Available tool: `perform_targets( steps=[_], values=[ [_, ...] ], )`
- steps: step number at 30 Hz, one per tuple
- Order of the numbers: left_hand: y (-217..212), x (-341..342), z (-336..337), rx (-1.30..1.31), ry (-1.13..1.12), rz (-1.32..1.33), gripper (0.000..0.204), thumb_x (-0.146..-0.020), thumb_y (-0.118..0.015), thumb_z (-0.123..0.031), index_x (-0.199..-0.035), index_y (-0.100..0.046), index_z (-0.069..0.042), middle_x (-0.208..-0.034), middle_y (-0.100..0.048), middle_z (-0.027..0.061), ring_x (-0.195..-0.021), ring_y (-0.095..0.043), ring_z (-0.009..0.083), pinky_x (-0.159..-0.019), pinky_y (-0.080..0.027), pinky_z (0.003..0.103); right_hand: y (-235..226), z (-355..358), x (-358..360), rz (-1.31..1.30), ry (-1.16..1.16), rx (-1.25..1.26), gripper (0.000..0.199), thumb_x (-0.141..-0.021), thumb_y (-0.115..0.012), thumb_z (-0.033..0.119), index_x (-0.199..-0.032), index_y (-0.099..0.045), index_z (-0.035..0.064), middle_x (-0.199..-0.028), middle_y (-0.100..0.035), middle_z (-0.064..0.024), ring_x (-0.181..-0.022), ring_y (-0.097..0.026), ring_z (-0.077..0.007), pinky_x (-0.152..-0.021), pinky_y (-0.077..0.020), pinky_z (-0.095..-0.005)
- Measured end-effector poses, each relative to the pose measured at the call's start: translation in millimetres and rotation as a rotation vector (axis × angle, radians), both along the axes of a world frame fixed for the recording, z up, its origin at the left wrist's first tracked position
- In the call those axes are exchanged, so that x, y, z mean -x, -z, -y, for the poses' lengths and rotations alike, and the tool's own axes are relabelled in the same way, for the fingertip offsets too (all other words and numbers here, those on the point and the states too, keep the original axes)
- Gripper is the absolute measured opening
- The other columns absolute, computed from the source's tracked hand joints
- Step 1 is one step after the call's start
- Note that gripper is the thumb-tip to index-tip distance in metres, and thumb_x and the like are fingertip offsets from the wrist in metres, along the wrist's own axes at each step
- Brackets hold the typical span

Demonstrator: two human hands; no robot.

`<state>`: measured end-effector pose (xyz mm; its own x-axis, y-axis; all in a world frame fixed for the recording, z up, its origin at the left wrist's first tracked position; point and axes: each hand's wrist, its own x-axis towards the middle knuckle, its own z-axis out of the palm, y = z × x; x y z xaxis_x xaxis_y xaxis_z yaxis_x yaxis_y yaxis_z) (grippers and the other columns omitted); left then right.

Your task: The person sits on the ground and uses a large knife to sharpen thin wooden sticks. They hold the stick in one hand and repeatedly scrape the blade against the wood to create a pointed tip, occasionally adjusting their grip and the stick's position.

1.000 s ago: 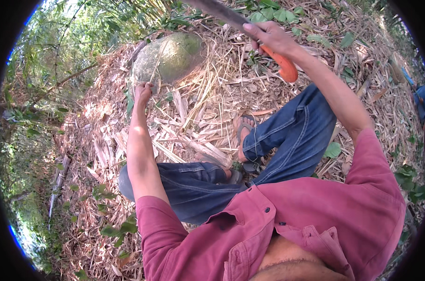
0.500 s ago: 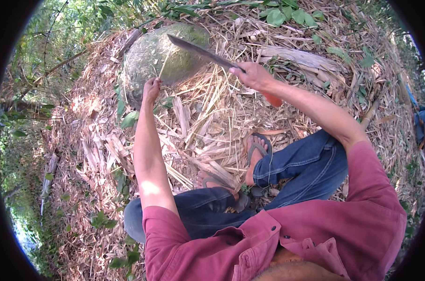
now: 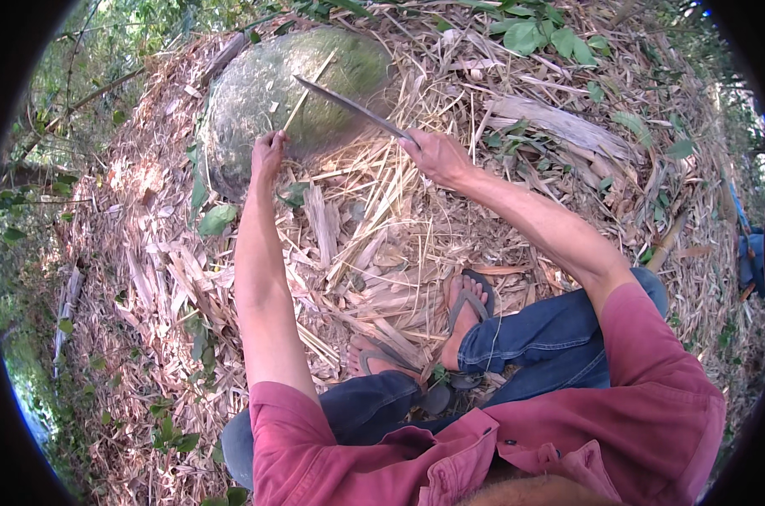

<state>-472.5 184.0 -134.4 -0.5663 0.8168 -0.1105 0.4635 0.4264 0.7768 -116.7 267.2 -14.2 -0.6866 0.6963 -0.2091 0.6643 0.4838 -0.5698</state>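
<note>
"Machete [image 3: 349, 103] first: where is it on your feed?"

"Out ahead of the body, with the right grip [image 3: 437, 156] closed around its handle, which the fingers hide from me. I see the blade run up and to the left, its tip in front of the boulder [image 3: 252, 93]."

"And the left grip [image 3: 269, 153]?"

"Pinched on the lower end of a thin pale strip [image 3: 296, 115], which slants up and to the right. In my view blade and strip cross near the machete's tip; I can't tell from here whether they touch."

"What lies around them?"

"Behind both, that boulder, big and rounded, grey with a mossy green cast. Just below it I have loose pale slivers [image 3: 374, 190] scattered over dry litter [image 3: 172, 278]. To the right lies a broad weathered piece of wood [image 3: 564, 126], with green leaves [image 3: 526, 38] beyond it."

"Closer in to the wearer?"

"I get two bare forearms [image 3: 551, 223] stretched forward, and between them two feet [image 3: 370, 346] in flip-flops [image 3: 481, 282]. Blue jeans [image 3: 534, 333] cover folded legs, and a reddish shirt [image 3: 652, 405] fills the lower edge. Something blue [image 3: 752, 257] sits far right, too small for me to name."
</note>
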Motion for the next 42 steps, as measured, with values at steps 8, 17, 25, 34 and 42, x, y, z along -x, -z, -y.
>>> perform_targets(
  steps=[8,17,25,34,42],
  values=[
    [6.0,7.6,-1.8,0.002,0.014,-0.032,0.034,-0.09,-0.055,-0.04,-0.087,-0.07,-0.01,-0.066,-0.06,0.0065,-0.065,-0.055,0.0162,-0.063,-0.043,0.033,16.0,1.8,20.8,-0.289,-0.1,-0.191,0.04,-0.097,-0.039,0.041,-0.102,-0.059,0.0064,-0.052,-0.047,-0.002,-0.04,-0.039,-0.0128,-0.038,-0.0381,-0.0316],
    [-2.9,9.5,-3.1,-0.043,-0.011,-0.019,0.032,-0.089,-0.057,-0.038,-0.087,-0.07,-0.009,-0.063,-0.059,0.0053,-0.062,-0.054,0.0147,-0.06,-0.043,0.032,43.3,-18.1,41.5,0.05,-0.061,-0.107,0.038,-0.099,-0.033,0.038,-0.086,-0.049,0.0062,-0.051,-0.038,0.0015,-0.04,-0.034,-0.0097,-0.034,-0.0322,-0.0256],
    [-6.7,-1.4,1.4,-0.026,-0.073,-0.096,0.032,-0.087,-0.059,-0.039,-0.093,-0.071,-0.01,-0.07,-0.064,0.0103,-0.067,-0.06,0.0206,-0.065,-0.045,0.036,49.7,-1.0,33.1,0.004,0.003,-0.097,0.038,-0.099,-0.034,0.037,-0.081,-0.048,0.0069,-0.048,-0.036,0.0014,-0.038,-0.032,-0.011,-0.034,-0.0323,-0.0283],
    [-10.8,-18.3,4.9,-0.063,-0.197,-0.174,0.03,-0.082,-0.065,-0.04,-0.095,-0.072,-0.014,-0.08,-0.069,0.0139,-0.075,-0.066,0.0264,-0.07,-0.049,0.036,34.9,12.3,29.2,-0.278,-0.019,-0.183,0.04,-0.098,-0.039,0.042,-0.092,-0.056,0.0058,-0.048,-0.041,0.0011,-0.037,-0.036,-0.0095,-0.033,-0.0334,-0.028],
    [-20.9,-30.3,1.8,-0.049,-0.218,-0.296,0.027,-0.083,-0.064,-0.039,-0.095,-0.072,-0.017,-0.086,-0.069,0.0104,-0.08,-0.065,0.0291,-0.072,-0.049,0.038,57.1,-0.8,36.0,0.038,0.025,-0.079,0.038,-0.099,-0.032,0.04,-0.093,-0.051,0.0079,-0.052,-0.038,0.0005,-0.04,-0.036,-0.0113,-0.034,-0.033,-0.0269]
  ],
)
